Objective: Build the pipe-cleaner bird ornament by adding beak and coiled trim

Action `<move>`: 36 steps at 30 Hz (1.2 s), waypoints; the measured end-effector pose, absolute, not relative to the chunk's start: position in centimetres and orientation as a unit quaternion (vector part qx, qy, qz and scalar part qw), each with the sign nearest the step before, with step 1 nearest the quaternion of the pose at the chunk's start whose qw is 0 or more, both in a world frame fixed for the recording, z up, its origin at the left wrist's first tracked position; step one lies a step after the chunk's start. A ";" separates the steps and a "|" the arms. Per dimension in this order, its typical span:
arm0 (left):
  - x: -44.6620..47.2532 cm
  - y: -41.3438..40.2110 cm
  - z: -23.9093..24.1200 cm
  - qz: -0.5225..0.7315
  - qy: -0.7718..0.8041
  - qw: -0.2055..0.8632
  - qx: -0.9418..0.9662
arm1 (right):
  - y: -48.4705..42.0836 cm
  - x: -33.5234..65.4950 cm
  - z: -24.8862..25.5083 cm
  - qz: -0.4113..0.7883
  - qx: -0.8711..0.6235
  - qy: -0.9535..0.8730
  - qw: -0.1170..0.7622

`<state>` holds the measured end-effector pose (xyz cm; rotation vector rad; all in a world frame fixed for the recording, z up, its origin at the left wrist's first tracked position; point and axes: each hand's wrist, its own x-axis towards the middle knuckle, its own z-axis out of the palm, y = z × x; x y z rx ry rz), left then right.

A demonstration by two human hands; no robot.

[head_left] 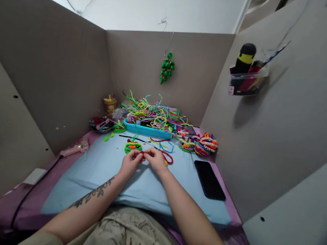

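My left hand (131, 161) and my right hand (156, 160) meet over the blue cloth, fingertips pinched together on a small red piece (143, 153). It looks like fuzzy pipe cleaner, mostly hidden by the fingers. Just beyond my left hand lies a green fuzzy figure (133, 147) with orange and blue details. Beside my right hand is a red-and-yellow loop (170, 158), apparently a scissors handle, partly covered by the hand. Loose red, yellow and blue pipe cleaner strips (165, 144) lie behind it.
A blue tray (147, 130) heaped with colourful pipe cleaners (158, 113) stands at the back. Fuzzy figures (205, 144) sit right of it, a dark bowl (102, 126) left. A phone (209, 180) lies right; a pink glue gun (75, 147) left. Panels enclose the table.
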<state>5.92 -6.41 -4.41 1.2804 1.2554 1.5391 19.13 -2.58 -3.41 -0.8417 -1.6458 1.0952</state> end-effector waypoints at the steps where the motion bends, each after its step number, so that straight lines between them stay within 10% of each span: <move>1: 6.0 -6.4 -4.4 0.600 0.492 0.382 0.503 | -2.6 19.1 -3.4 0.444 -0.347 -0.675 0.476; 36: 5.4 -6.5 -3.9 0.585 0.551 0.300 0.515 | -1.6 20.2 -4.1 0.343 -0.361 -0.752 0.432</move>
